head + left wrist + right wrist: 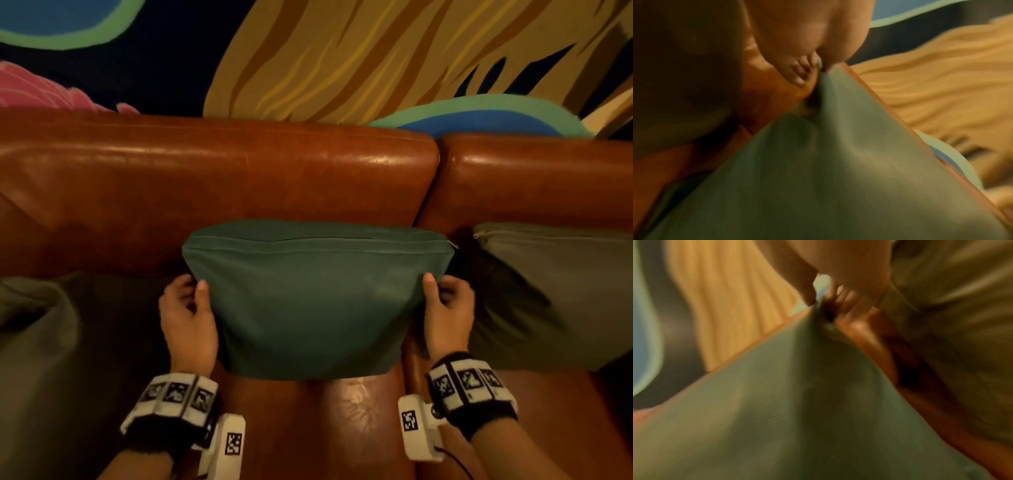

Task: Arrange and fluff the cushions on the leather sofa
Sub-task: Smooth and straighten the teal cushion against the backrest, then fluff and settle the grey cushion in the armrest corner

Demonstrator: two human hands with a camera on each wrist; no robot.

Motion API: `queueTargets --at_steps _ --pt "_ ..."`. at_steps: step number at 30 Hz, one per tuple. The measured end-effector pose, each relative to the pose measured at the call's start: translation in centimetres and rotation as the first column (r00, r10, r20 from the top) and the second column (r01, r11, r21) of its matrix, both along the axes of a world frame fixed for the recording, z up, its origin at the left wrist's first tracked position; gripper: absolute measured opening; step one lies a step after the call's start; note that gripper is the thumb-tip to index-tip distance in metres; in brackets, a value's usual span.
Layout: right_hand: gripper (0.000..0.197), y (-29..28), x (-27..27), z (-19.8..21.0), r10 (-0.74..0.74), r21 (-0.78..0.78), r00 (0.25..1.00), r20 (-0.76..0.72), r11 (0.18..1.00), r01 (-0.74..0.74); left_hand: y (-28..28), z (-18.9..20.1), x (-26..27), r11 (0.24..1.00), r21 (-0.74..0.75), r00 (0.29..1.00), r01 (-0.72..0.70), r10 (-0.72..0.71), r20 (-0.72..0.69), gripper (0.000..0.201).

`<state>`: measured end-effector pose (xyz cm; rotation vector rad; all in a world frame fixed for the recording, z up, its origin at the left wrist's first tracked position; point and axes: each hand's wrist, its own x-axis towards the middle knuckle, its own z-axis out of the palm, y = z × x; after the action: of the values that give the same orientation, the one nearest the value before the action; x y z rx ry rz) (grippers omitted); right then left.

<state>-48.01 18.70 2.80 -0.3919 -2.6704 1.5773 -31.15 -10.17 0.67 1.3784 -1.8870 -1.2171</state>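
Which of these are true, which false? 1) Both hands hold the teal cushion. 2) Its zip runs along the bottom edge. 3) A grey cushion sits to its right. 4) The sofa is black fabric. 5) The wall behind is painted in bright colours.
1) True: the left hand and right hand grip the sides of the teal cushion.
2) False: the zip runs along the top edge.
3) True: the grey cushion leans there.
4) False: the sofa is brown leather.
5) True: the mural shows yellow, blue, green and pink.
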Motion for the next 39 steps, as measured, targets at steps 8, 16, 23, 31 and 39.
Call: queueTargets --at_steps 8,16,23,31,39 --pt "0.047 -6.6 4.6 -1.6 0.906 0.758 0.41 -0.103 0.339 -0.558 7.8 -0.3 -2.5 0.321 -0.468 0.566 0.823 -0.534 0.628 0.054" --pt "0.066 0.8 -0.1 -2.4 0.279 0.164 0.953 -0.116 0.952 -0.258 -0.7 -0.2 0.4 0.876 -0.275 0.906 0.396 -0.323 0.275 0.062" --pt "0.029 0.2 -0.4 -0.1 0.003 -0.012 0.996 -0.086 1.0 -0.004 -2.0 1.6 -1.9 0.972 0.219 0.943 -0.085 0.149 -0.298 0.045" --pt "0.044 0.5 -4.7 -0.6 -0.062 -0.307 0.966 0.252 0.941 0.14 -4.5 2.4 -3.4 0.828 0.56 0.959 0.027 0.137 -0.249 0.036" --pt "0.052 1.7 -7.9 -0.1 -0.026 -0.349 0.93 0.366 0.923 0.163 -5.4 2.5 -5.4 0.871 0.476 0.967 -0.123 0.213 -0.139 0.022"
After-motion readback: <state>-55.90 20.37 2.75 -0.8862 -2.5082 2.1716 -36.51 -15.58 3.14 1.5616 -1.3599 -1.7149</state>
